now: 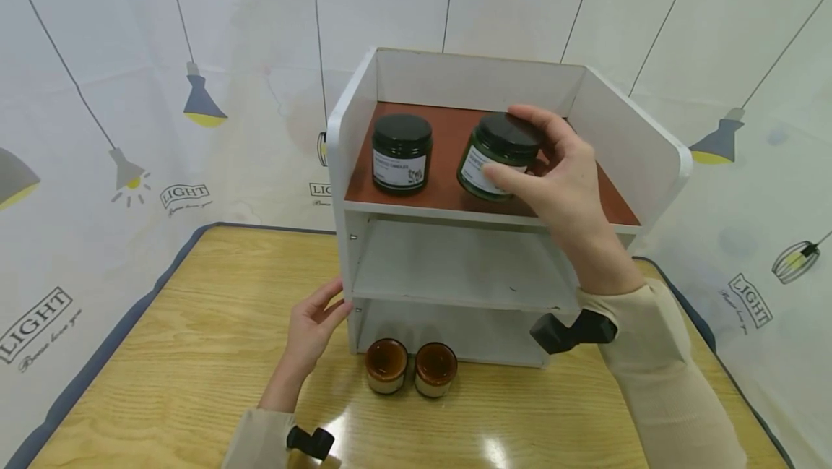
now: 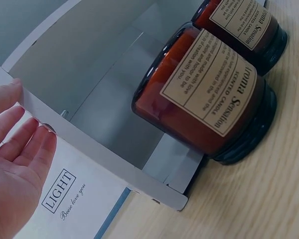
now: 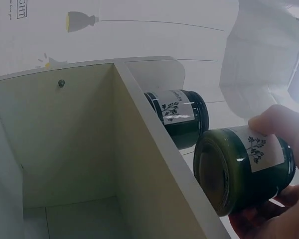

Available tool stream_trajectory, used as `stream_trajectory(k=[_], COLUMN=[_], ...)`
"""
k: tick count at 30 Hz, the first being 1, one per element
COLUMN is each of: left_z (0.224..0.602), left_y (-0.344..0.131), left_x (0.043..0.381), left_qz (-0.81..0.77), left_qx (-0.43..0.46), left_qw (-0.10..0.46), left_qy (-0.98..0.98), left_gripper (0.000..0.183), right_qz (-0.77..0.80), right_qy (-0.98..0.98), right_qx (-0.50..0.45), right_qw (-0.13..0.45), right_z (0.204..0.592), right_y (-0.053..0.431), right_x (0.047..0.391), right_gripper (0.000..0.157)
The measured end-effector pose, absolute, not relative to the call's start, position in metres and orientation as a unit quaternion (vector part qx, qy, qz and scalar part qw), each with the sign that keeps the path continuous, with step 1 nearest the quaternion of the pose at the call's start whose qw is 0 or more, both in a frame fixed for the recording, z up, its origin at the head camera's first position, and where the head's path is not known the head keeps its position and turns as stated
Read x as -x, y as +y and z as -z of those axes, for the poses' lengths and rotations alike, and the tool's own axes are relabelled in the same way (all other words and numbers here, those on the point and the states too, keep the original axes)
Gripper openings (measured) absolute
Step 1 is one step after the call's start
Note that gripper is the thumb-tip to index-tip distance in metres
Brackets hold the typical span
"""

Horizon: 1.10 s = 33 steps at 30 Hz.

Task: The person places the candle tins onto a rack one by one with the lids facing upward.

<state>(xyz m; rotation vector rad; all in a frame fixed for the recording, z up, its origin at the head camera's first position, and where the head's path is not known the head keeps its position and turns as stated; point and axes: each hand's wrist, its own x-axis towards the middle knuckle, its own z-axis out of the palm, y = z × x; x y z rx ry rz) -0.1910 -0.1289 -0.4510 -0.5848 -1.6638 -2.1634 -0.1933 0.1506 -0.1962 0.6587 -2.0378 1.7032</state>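
My right hand [image 1: 564,176] grips a green glass candle jar [image 1: 477,158] with a black lid and white label, held slightly tilted over the front of the shelf unit's red-brown top. In the right wrist view the thumb presses the label of this jar [image 3: 239,169] and its base faces the camera. A second green candle jar [image 1: 401,155] stands upright on the top, to the left. My left hand [image 1: 310,332] touches the left side panel of the white shelf unit [image 1: 448,259]; in the left wrist view the fingertips [image 2: 47,137] rest against the panel.
Two amber candle jars, a left one [image 1: 386,366] and a right one [image 1: 436,369], stand on the wooden table [image 1: 260,274] before the lowest shelf. Raised white walls [image 1: 481,82] edge the top's sides and back. A lamp-printed cloth [image 1: 247,129] hangs behind.
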Motion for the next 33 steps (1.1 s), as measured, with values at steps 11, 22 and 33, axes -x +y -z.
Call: stream_trajectory(k=[11,22,33], left_z=[0.451,0.451,0.452], left_y=[-0.129,-0.130,-0.130], left_x=[0.191,0.191,0.192], left_qz=[0.761,0.762,0.759], left_qx=[0.204,0.203,0.219], left_qw=[0.172,0.172,0.176], left_qy=[-0.591,-0.591,-0.587], left_gripper=[0.047,0.048,0.047], right_qz=[-0.584,-0.572,-0.572], right_qy=[-0.759,-0.769,-0.770], right_qx=[-0.234,-0.240,-0.242], right_qw=[0.171,0.157,0.145], right_z=[0.195,0.198,0.200], right_y=[0.146,0.144,0.141], right_x=[0.202,0.211,0.215], right_gripper=[0.059,0.063,0.063])
